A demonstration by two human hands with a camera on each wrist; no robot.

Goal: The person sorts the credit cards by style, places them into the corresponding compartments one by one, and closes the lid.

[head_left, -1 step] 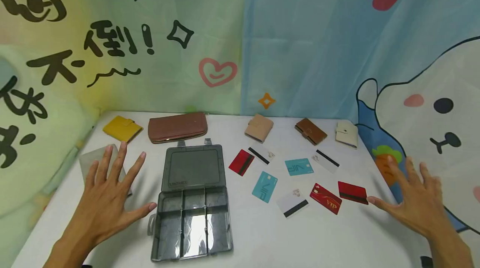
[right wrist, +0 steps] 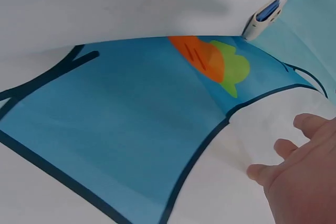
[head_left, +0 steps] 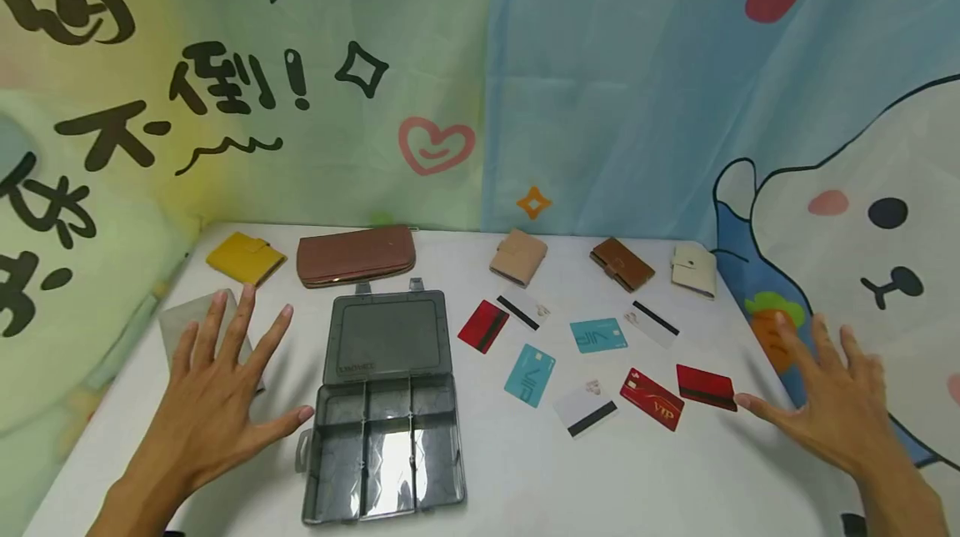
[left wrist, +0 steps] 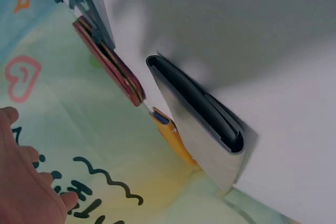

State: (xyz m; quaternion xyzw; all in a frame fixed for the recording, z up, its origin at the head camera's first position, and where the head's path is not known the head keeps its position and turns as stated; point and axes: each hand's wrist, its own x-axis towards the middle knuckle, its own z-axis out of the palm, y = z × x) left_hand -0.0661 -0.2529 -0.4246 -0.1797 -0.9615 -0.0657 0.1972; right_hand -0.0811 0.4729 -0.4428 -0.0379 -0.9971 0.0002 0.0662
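Note:
My left hand [head_left: 217, 404] is spread over the left of the table, fingers apart, holding nothing. Partly hidden beneath it lies a grey wallet [head_left: 183, 320], whose dark folded edge shows in the left wrist view. Just right of that thumb stands a grey plastic box [head_left: 337, 454] with its lid [head_left: 390, 333] folded back and its compartments empty. My right hand [head_left: 840, 404] hovers at the right edge, fingers spread, nothing in it. Its thumb tip overlaps the corner of a red card [head_left: 705, 387] in the head view. Beside that card lies another red card [head_left: 651, 398] marked VIP.
Along the back lie a yellow wallet [head_left: 246, 258], long brown wallet [head_left: 356, 256], beige wallet [head_left: 518, 257], brown wallet [head_left: 622, 263] and cream wallet [head_left: 693, 268]. Between them and the front are a red card [head_left: 483, 325], blue cards [head_left: 529, 374] and white cards [head_left: 585, 405]. A printed curtain [head_left: 600, 103] hangs behind.

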